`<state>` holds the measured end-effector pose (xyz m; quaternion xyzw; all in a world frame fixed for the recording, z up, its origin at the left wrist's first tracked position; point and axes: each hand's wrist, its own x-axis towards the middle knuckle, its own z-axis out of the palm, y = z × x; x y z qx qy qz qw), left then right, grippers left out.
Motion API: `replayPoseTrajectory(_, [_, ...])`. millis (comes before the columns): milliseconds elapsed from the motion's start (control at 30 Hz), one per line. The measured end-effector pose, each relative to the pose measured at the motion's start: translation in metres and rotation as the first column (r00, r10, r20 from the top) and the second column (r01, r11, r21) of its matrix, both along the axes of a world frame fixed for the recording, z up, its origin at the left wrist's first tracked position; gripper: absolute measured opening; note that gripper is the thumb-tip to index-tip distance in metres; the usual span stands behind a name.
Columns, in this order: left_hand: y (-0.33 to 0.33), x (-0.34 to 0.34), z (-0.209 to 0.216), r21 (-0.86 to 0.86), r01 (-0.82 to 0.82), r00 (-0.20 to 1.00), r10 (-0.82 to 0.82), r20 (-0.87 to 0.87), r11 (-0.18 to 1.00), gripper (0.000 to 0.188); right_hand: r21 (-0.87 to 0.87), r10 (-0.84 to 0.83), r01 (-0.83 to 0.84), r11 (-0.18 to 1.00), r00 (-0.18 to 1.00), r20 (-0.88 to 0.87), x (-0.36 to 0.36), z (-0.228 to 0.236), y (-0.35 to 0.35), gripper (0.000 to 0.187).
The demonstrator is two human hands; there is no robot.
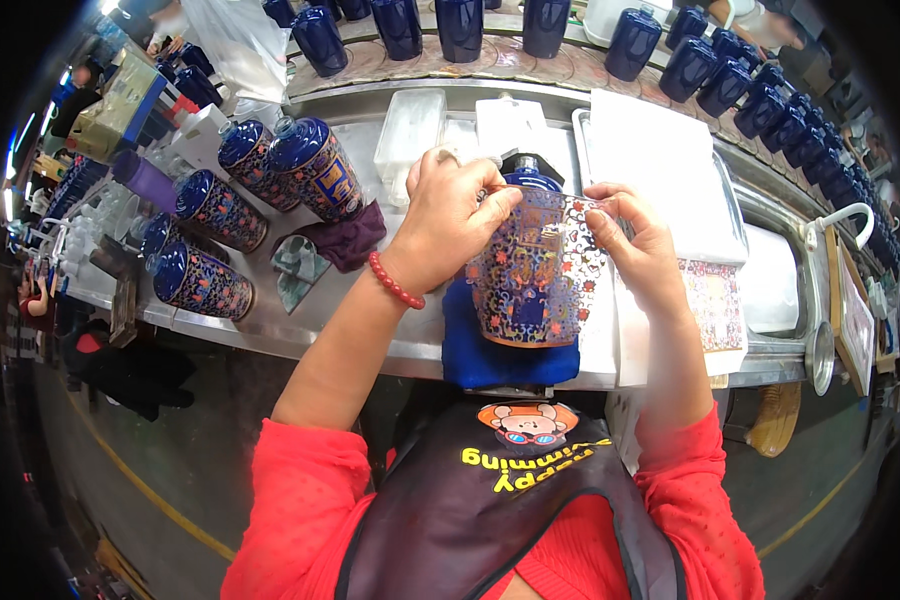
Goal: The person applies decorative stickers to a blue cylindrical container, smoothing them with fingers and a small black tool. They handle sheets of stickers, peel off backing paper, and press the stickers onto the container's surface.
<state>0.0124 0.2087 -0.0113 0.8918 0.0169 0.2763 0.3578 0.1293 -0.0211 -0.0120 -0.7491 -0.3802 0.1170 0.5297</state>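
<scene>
In front of me, a dark blue bottle (pixel 532 180) stands or leans over a blue cloth (pixel 510 368), its neck pointing away. A thin, see-through decal sheet (pixel 577 268) with a floral pattern lies across its front and reaches past its right side. My left hand (pixel 440 212), with a red braided bracelet, pinches the sheet's upper left edge by the bottle's shoulder. At the upper right edge, my right hand (pixel 632 232) grips the sheet between thumb and fingers. How much of the sheet touches the bottle, I cannot tell.
Several decorated bottles (pixel 315 168) stand on the left, near a purple cloth (pixel 355 238) and a green-patterned piece (pixel 298 268). White paper (pixel 660 165) and printed decal sheets (pixel 710 300) lie right. Plain blue bottles (pixel 460 30) line the curved conveyor (pixel 425 68) behind.
</scene>
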Motion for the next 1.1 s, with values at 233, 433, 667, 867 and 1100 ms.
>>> replayPoseTrajectory(233, [0.002, 0.009, -0.017, -0.062, -0.065, 0.997, 0.063, -0.035, 0.996, 0.023, -0.042, -0.036, 0.04, 0.998, 0.995, 0.088, 0.013, -0.015, 0.008, 0.026])
replayPoseTrajectory(433, [-0.003, 0.009, -0.033, -0.221, -0.234, 0.922, 0.288, 0.257, 0.947, 0.02, -0.032, -0.047, 0.047, 0.998, 0.999, -0.011, 0.016, -0.024, 0.011, 0.022])
replayPoseTrajectory(667, [-0.036, -0.037, -0.049, -0.009, -0.033, 0.99, 0.033, 0.134, 0.999, 0.065, 0.004, -0.073, 0.074, 0.997, 0.99, -0.125, 0.011, -0.018, 0.018, 0.021])
replayPoseTrajectory(867, [-0.037, -0.035, -0.061, -0.065, -0.009, 0.991, 0.018, 0.131, 0.998, 0.067, 0.0, -0.113, 0.114, 0.993, 0.985, -0.133, 0.012, -0.028, 0.022, 0.018])
replayPoseTrajectory(1100, [-0.035, -0.038, -0.081, -0.155, 0.079, 0.974, -0.043, 0.223, 0.985, 0.078, 0.039, -0.199, 0.244, 0.969, 0.678, 0.708, -0.009, -0.019, 0.014, 0.041])
